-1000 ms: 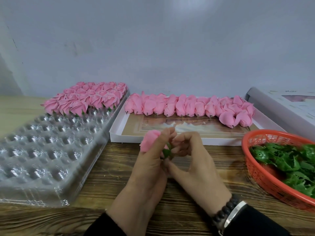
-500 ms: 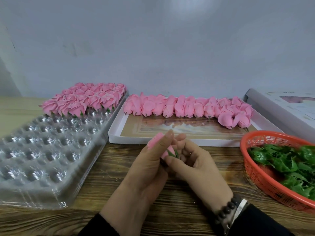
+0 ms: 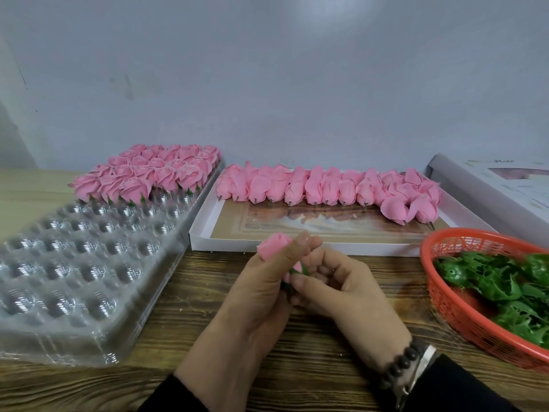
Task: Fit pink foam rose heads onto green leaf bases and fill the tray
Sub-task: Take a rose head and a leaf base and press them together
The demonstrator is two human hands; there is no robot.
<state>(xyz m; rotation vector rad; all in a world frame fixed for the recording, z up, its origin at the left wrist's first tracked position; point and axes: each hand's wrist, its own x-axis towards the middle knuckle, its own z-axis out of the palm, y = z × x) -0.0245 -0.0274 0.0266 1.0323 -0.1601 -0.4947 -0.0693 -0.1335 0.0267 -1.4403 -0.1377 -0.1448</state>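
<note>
rose head (image 3: 274, 247) lower, leaf base (image 3: 303, 269) seated

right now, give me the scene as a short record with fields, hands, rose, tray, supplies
left hand: grips a pink rose head
right hand: pinches the green leaf base at the rose's lower end
clear tray: far rows hold finished roses, near cups bare
white box: row of loose rose heads
orange basket: holds green leaf bases

Pink rose heads (image 3: 326, 185), green leaf bases (image 3: 505, 286) in an orange-red basket (image 3: 451, 310), clear tray (image 3: 74, 263).
</note>
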